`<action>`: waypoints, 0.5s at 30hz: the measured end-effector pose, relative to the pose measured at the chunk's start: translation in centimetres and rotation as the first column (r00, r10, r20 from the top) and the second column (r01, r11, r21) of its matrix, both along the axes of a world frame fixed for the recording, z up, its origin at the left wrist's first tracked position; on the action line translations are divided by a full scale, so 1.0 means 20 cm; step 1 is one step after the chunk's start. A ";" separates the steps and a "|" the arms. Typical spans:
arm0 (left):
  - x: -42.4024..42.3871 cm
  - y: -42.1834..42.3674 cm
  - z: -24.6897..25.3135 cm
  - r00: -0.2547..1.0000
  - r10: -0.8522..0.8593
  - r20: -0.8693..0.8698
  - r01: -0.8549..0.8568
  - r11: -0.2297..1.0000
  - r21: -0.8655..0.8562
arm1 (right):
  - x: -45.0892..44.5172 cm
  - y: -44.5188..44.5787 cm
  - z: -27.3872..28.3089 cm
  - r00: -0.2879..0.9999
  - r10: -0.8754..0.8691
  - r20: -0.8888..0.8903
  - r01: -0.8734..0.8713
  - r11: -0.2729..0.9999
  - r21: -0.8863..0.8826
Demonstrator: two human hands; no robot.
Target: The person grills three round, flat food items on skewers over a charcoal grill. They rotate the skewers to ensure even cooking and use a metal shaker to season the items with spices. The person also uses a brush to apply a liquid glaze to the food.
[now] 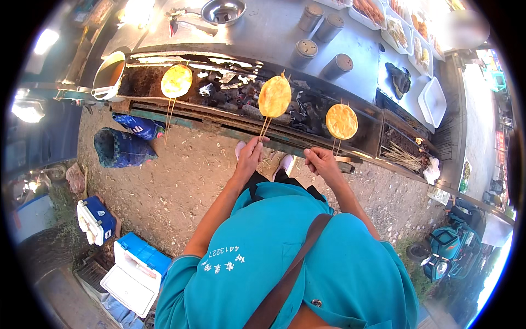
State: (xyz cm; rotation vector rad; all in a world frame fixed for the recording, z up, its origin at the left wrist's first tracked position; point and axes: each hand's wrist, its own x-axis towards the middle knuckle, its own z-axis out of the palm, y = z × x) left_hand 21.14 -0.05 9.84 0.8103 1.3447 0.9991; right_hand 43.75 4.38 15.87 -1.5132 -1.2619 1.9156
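My left hand (250, 157) pinches the paired wooden skewers of the middle round flatbread (275, 97), which is held over the charcoal trough of a grill (230, 92). A little to the right, my right hand (322, 164) is curled closed, and I see nothing in its fingers. Just beyond it, the right-hand flatbread (342, 121), on two skewers, lies across the grill; its skewer ends run down beside the wrist. Another skewered flatbread (176, 81) rests at the grill's left part, its skewers sticking out over the front edge, apart from both hands.
Several metal shakers (304, 53) and a steel bowl (223, 11) stand on the metal counter behind the grill. White trays (397, 35) of skewered food are at the far right. A pot of brown liquid (109, 76) hangs left. Bare skewers (402, 157) lie right.
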 end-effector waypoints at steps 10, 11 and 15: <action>-0.03 0.04 -0.09 0.921 -0.004 0.390 0.101 0.968 -0.230 | 0.01 -0.01 -0.01 0.999 0.043 0.025 -0.043 0.999 -0.014; -0.03 0.04 -0.09 0.916 -0.007 0.400 0.104 0.970 -0.222 | 0.01 -0.01 -0.01 0.998 0.046 0.034 -0.046 0.999 -0.013; -0.03 0.04 -0.08 0.935 -0.030 0.353 0.107 0.974 -0.201 | 0.01 -0.01 -0.02 0.998 0.051 0.043 -0.050 0.999 -0.016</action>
